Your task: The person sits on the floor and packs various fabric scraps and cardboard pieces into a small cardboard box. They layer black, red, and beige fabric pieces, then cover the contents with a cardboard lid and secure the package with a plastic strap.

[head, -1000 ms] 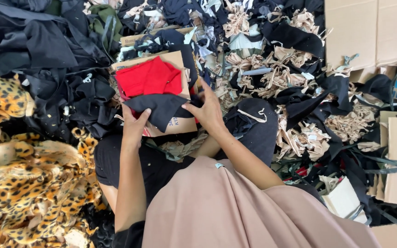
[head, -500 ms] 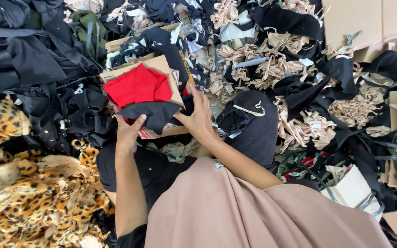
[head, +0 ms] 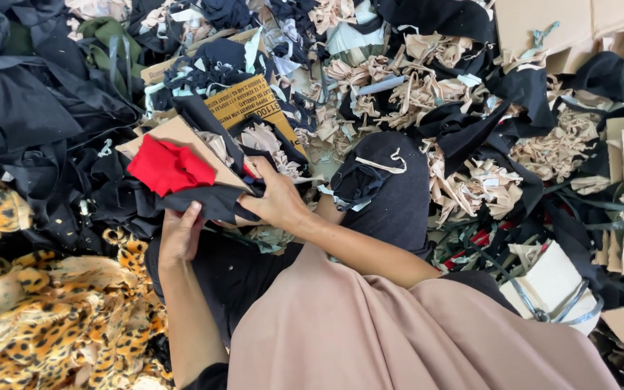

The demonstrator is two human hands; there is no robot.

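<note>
- The left hand (head: 180,235) lies flat under the near edge of a black fabric piece (head: 207,202), fingers stretched and closed together — it seems to support the cloth from below rather than to pinch it.
- The right hand (head: 277,202) is curled around the right end of the same black piece, the fingers bent over its edge; probably it holds the cloth so that the small pile does not slide.
- A red fabric piece (head: 170,167) rests on top of a brown cardboard sheet (head: 182,133), just beside the black piece and touching it. The cardboard seems to serve as a tray, tilted on the heap, and so it keeps the chosen pieces apart from the rest.
- All this lies on the floor, which is covered with scraps: black cloth (head: 30,108) toward the far left, beige trimmings (head: 427,87) in the far middle — and leopard-print fabric (head: 45,318) at the near left corner.
- Flattened cardboard boxes (head: 543,25) lie along the far right edge, well apart from the hands.
- A beige garment (head: 370,332) covers the person's lap, near the bottom edge.
</note>
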